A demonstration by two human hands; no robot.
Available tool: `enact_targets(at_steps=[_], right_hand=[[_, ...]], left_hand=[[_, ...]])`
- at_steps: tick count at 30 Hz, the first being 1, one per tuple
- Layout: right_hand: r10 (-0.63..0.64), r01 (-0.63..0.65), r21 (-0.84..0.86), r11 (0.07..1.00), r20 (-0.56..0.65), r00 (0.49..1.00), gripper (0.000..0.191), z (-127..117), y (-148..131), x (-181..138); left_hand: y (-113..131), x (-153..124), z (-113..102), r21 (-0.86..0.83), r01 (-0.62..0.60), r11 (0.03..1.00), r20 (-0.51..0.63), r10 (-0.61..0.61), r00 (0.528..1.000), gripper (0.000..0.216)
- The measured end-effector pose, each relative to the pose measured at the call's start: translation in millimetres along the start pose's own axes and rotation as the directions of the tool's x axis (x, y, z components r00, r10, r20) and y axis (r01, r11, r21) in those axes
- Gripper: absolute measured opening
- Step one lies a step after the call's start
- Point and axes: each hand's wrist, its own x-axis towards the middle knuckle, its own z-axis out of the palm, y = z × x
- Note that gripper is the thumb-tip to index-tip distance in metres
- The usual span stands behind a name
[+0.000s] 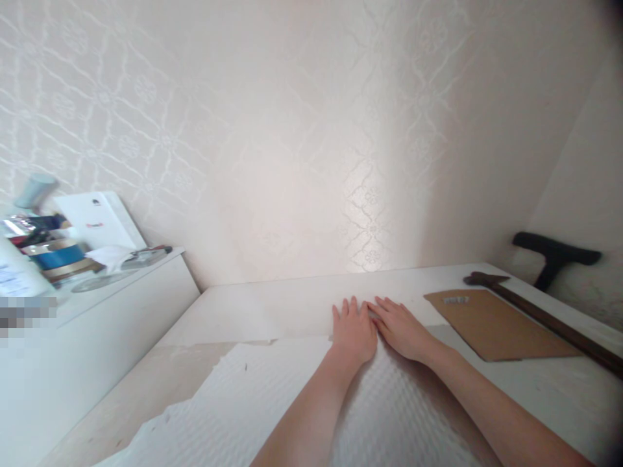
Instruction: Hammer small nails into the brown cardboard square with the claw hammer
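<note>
My left hand (354, 331) lies flat on the far edge of a white textured sheet (263, 402) spread over the table (272, 305). Its fingers are stretched out and hold nothing. My right hand (400, 327) rests flat right beside it, fingers extended and touching the left hand's fingers. Both palms press down on the sheet near its top edge.
A brown cardboard piece (496, 324) lies to the right, with a dark wooden handled tool (549, 321) along the table's right edge. A black object (555, 256) leans at the right wall. On the left, a white cabinet (121, 305) carries tins, bottles and a white box. A patterned wall stands behind.
</note>
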Motion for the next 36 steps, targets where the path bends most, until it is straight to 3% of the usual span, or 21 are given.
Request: enact_targets(at_steps=[36], right_hand=[[-0.007,0.007,-0.025,1.000,-0.007,1.000,0.054,0.2,0.9,0.3]], left_hand=[[1.0,0.1,-1.3,-0.004,0.004,1.000,0.015,-0.004,1.000,0.055]])
